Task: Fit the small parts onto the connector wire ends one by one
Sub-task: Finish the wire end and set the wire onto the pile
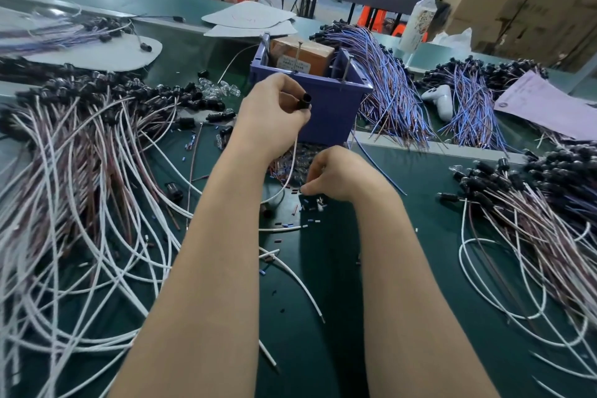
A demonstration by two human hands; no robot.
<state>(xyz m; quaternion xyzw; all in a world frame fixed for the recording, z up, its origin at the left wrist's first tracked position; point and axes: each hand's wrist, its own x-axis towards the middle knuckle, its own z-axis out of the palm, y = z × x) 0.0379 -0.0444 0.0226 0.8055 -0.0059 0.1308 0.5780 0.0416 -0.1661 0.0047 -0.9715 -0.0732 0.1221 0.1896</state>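
My left hand (274,110) is raised in front of the blue bin and grips a black connector (305,102) whose white wire (290,168) hangs down in a curve to the green mat. My right hand (336,173) is lower, on the mat, with its fingertips curled down into a scatter of small parts (310,203), pinching among them; which piece it holds is hidden. More tiny blue and dark parts (290,224) lie loose just in front of it.
A blue bin (336,107) with a brown box stands behind my hands. Piles of wired black connectors lie at the left (80,145) and right (529,203), purple-blue wire bundles (387,90) behind. A white controller (441,100) and a bottle (420,16) sit at the back right.
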